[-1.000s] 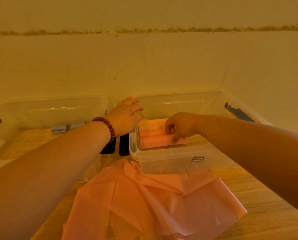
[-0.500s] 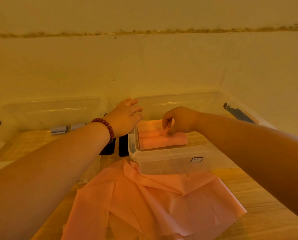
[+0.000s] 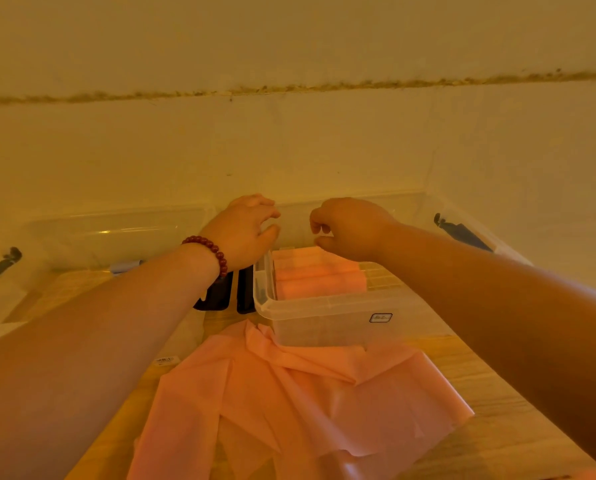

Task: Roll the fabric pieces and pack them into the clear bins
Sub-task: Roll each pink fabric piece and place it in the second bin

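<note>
A clear bin (image 3: 327, 315) stands at the centre of the wooden table, with several rolled pink fabric pieces (image 3: 319, 276) lying side by side inside it. Loose pink fabric (image 3: 300, 403) is spread flat in front of the bin, partly under its front wall. My left hand (image 3: 242, 232), with a red bead bracelet at the wrist, hovers above the bin's left rear corner, fingers loosely curled and holding nothing. My right hand (image 3: 348, 228) hangs above the rolls, fingers curled, also holding nothing.
A second clear bin (image 3: 116, 233) lies at the back left, and a clear lid (image 3: 410, 209) leans against the wall behind the centre bin. Black latches (image 3: 227, 294) sit between the bins. The wall is close behind.
My right hand has let go of the front roll and lifted up out of the bin. The left hand has risen slightly. The rolls stay in the bin.
</note>
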`<state>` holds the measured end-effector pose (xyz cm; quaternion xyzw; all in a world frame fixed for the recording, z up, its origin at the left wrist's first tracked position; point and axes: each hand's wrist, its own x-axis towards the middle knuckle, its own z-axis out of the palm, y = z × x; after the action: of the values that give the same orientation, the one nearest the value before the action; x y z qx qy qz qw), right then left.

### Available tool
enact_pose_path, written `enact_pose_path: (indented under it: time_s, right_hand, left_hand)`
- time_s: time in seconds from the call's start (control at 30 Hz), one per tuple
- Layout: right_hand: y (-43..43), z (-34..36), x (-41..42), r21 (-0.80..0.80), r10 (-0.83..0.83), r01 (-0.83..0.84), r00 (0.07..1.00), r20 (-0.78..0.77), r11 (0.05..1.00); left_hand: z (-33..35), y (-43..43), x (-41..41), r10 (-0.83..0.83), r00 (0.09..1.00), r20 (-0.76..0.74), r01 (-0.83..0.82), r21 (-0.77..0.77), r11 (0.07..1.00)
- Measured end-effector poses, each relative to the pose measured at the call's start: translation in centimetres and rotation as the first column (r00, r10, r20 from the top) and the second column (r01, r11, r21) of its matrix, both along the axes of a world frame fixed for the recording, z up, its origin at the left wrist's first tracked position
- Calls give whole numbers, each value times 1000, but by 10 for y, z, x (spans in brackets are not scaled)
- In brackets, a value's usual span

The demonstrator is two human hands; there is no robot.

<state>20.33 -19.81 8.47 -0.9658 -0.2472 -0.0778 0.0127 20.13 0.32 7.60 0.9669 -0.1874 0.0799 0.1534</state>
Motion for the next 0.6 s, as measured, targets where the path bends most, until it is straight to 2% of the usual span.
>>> enact_pose_path:
  time_s: [0.2,0.43,0.6]
  right_hand:
    - [6,11,-31,78,-36,32,999,39,996]
    - [11,5,-87,204,-85,65,992,93,977]
    - [13,-12,-118,230,-83,52,988,129,972]
  left_hand:
    - [16,-3,-25,-3,995,104,3,-5,1000]
    - [0,0,-67,-18,989,147,20,-13,1000]
    - [-10,2,-101,-9,987,162,17,-47,999]
